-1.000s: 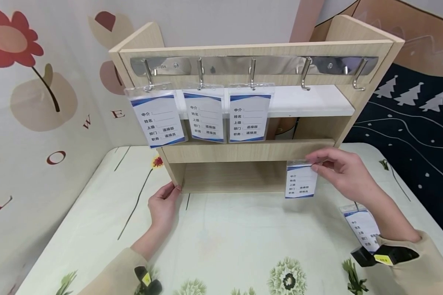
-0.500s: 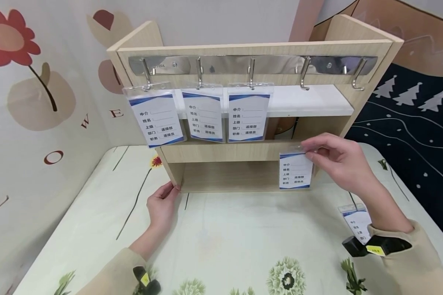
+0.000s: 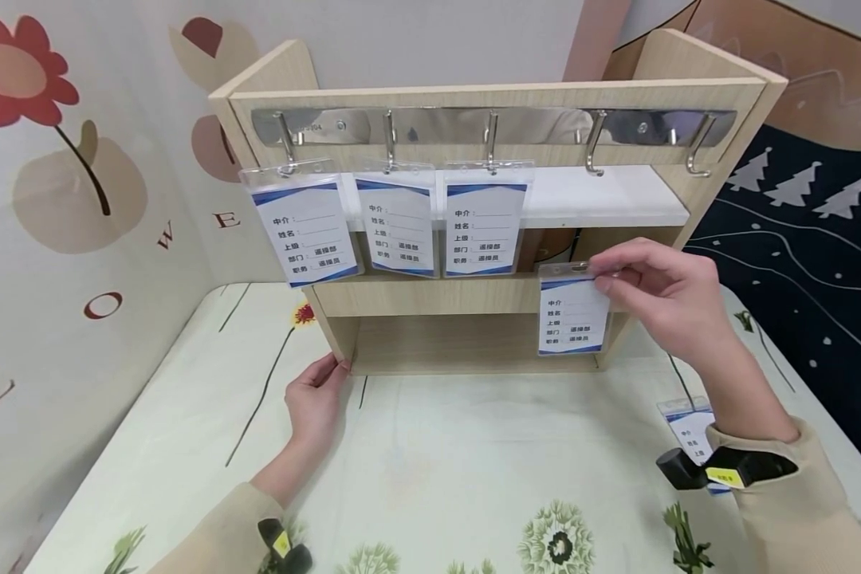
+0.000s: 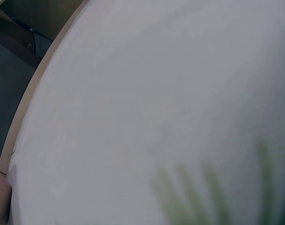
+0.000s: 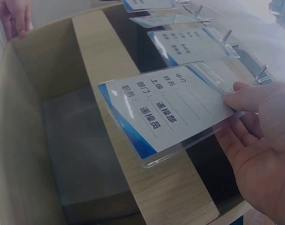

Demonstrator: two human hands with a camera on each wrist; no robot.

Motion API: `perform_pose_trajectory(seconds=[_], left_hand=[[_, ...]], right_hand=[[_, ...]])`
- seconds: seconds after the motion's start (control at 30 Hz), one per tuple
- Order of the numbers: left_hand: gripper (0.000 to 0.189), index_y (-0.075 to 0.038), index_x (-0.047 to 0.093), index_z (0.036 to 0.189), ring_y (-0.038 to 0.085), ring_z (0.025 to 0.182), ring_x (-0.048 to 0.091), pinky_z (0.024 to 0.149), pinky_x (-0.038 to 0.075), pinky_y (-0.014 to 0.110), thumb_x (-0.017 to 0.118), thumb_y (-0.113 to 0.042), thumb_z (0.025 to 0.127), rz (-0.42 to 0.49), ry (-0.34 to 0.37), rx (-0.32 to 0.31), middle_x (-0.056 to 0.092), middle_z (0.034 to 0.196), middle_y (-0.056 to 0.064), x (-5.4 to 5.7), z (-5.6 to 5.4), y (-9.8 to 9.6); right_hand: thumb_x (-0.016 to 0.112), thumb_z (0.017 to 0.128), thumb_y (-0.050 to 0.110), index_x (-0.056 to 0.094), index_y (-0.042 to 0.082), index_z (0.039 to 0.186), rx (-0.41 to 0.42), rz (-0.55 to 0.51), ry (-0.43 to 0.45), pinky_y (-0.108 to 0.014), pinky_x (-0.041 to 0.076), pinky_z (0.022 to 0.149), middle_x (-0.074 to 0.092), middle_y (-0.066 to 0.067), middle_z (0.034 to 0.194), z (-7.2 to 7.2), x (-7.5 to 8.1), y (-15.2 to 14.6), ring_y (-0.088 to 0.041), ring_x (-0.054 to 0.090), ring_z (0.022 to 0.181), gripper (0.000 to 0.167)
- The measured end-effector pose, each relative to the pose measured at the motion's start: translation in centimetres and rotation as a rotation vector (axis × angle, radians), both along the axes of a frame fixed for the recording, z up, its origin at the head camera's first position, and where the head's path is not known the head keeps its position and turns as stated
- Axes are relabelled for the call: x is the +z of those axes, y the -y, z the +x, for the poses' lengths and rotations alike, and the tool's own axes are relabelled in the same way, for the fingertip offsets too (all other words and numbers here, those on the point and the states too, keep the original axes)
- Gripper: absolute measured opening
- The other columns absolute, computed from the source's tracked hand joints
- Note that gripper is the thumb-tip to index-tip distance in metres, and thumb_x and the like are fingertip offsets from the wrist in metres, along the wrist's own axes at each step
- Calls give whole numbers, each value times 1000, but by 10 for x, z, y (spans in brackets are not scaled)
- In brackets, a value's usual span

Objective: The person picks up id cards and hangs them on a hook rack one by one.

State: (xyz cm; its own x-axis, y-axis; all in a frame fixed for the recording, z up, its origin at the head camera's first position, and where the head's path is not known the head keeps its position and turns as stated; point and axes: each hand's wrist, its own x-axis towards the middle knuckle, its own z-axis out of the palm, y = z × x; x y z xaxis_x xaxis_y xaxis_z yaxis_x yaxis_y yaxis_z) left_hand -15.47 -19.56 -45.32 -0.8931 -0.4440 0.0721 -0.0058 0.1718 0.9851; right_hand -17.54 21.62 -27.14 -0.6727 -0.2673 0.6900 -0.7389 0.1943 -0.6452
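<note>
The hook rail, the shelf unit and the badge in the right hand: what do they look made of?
The hook rail looks like polished metal, perhaps stainless steel: it mirrors its surroundings. The shelf unit seems to be wood-grain laminated board, pale with printed-looking grain and flat square edges. The badge in the right hand appears to be a clear glossy plastic sleeve over a printed paper card; its see-through border juts past the card.

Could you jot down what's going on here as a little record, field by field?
Setting: pale wooden shelf unit standing on a floral tablecloth
Hook rail: shiny metal rail with five hooks
Hung badges: three clear plastic badge holders with blue and white cards, on the three leftmost hooks
Free hooks: the two on the right
Right hand: pinches the top of a fourth blue and white badge card in front of the shelf
Left hand: rests against the shelf's lower left corner
Spare: another badge card lying on the cloth, partly hidden by the right sleeve
</note>
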Motion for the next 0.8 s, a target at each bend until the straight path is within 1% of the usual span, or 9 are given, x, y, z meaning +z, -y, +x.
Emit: perform_pose_trajectory(seconds=[0.03, 0.13, 0.27, 0.4, 0.53, 0.67, 0.73, 0.8], left_hand=[[30, 3, 69, 128, -11, 86, 65, 81, 54, 11, 67, -5, 99, 1, -2, 0, 69, 124, 23, 0, 0, 0], [30, 3, 69, 128, -11, 86, 65, 81, 55, 11, 67, -5, 98, 2, -7, -2, 69, 123, 23, 0, 0, 0], [30, 3, 69, 128, -11, 86, 66, 81, 55, 11, 67, -4, 98, 10, -9, -1, 69, 123, 23, 0, 0, 0], [30, 4, 69, 128, -11, 86, 66, 80, 55, 11, 67, -4, 98, 15, -5, 5, 69, 123, 23, 1, 0, -1], [30, 4, 69, 127, -11, 85, 66, 80, 55, 11, 67, -3, 98, 18, -5, 15, 69, 123, 23, 1, 0, -1], [29, 4, 70, 126, -12, 85, 66, 79, 55, 11, 68, -3, 98, 17, -7, 20, 70, 122, 24, 1, 0, -1], [29, 4, 70, 126, -12, 84, 66, 79, 55, 10, 68, -3, 97, 14, -6, 22, 70, 121, 23, 2, 0, -2], [29, 4, 70, 125, -12, 84, 66, 79, 55, 10, 68, -2, 97, 14, -6, 25, 70, 121, 24, 2, 1, -2]], right_hand=[[64, 80, -32, 72, -11, 104, 4, -24, 1, -15, 57, 79, 73, -12, 103, 0, 1, 0, -15, 68, 91, 33], [66, 82, -29, 73, -9, 105, -28, -50, -6, -15, 57, 78, 73, -11, 103, 0, 4, 2, -15, 68, 90, 31], [66, 83, -27, 72, -13, 103, -68, -72, -24, -15, 57, 77, 74, -8, 102, 0, 8, 5, -15, 68, 88, 25], [69, 86, -21, 71, -15, 101, -65, -151, -34, -16, 57, 75, 75, -8, 100, 0, 12, 8, -15, 68, 86, 17], [67, 85, -21, 73, -12, 102, -25, -269, -25, -16, 56, 73, 74, -10, 97, -2, 15, 10, -17, 67, 84, 20], [64, 83, -25, 72, -14, 103, -29, -330, -36, -15, 56, 71, 74, -10, 97, -4, 19, 13, -18, 65, 81, 24], [65, 83, -25, 71, -15, 104, -42, -345, -43, -15, 56, 72, 75, -9, 97, -3, 21, 15, -18, 66, 81, 24], [65, 83, -24, 71, -15, 104, -58, -354, -49, -16, 57, 77, 75, -10, 99, -3, 24, 17, -18, 67, 84, 24]])
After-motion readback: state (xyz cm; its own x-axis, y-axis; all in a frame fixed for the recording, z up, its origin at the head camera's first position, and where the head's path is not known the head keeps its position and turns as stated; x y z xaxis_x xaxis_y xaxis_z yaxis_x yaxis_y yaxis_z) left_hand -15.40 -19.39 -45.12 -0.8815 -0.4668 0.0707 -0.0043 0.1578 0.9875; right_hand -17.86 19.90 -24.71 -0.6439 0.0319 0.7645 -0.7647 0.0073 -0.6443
